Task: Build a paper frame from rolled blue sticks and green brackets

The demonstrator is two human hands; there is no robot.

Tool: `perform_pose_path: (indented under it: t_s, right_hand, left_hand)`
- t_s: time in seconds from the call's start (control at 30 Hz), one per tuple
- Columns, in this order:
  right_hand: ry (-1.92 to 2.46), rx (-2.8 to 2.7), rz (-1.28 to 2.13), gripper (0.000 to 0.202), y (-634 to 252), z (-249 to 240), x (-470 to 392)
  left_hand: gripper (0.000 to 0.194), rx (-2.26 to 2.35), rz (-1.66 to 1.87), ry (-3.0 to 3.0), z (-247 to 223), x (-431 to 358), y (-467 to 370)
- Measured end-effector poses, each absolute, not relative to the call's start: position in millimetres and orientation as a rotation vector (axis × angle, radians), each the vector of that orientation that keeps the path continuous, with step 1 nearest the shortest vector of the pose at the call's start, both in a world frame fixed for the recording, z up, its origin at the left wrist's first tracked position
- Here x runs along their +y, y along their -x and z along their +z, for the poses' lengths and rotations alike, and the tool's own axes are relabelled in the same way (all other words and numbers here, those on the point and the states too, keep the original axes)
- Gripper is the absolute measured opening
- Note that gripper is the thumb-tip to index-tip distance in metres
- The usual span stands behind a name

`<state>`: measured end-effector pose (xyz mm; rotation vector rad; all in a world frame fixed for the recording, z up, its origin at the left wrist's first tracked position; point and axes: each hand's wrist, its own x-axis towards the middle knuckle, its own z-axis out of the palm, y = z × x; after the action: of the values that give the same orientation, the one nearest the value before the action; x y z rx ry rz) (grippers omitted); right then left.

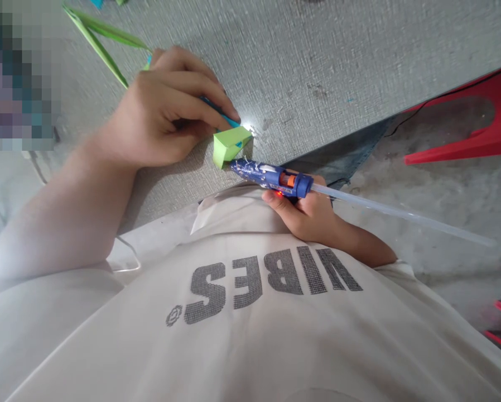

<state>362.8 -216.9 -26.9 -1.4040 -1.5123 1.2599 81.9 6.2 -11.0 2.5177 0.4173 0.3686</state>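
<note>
My left hand point(177, 106) is closed over the textured table, its fingers pinching a folded green and blue paper strip point(231, 142). The strip's green end sticks out past the fingertips in a bent, box-like shape, with a blue part under the fingers. In my right hand point(304, 209) is a blue hot glue gun point(259, 173), a red light glowing on its side. A long translucent glue stick point(401, 212) runs out of its back. The gun's nozzle is right at the strip's lower edge; whether they touch I cannot tell.
A longer green strip point(104, 33) lies bent on the table point(317, 50) beyond my left hand. Past the table's edge, a red plastic piece of furniture point(463, 134) stands at the right. A thin dark cable point(418, 109) passes there, and a white cable point(133, 254) hangs at the left.
</note>
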Motion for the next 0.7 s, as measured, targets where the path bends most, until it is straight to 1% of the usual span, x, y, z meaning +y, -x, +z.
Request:
perform_pose_path:
  t_s: [0.27, 0.37, 0.5, 0.6, 0.7]
  right_hand:
    - [1.433, -1.538, 1.275, 0.059, -368, -18, -221]
    - [1.429, -1.536, 1.276, 0.050, -370, -17, -223]
    - [1.422, -1.578, 1.216, 0.034, -375, -14, -227]
    - [1.475, -1.556, 1.251, 0.037, -381, -9, -237]
    - [1.528, -1.431, 1.329, 0.049, -395, -7, -247]
  left_hand:
    - [0.031, 0.318, 0.445, -2.556, -15, 8, -81]
    - [0.029, 0.330, 0.446, -2.553, -16, 9, -82]
    - [0.035, 0.434, 0.332, -2.553, -16, 9, -84]
    - [0.037, 0.462, 0.328, -2.555, -17, 8, -87]
    - [0.037, 0.409, 0.391, -2.546, -23, 9, -89]
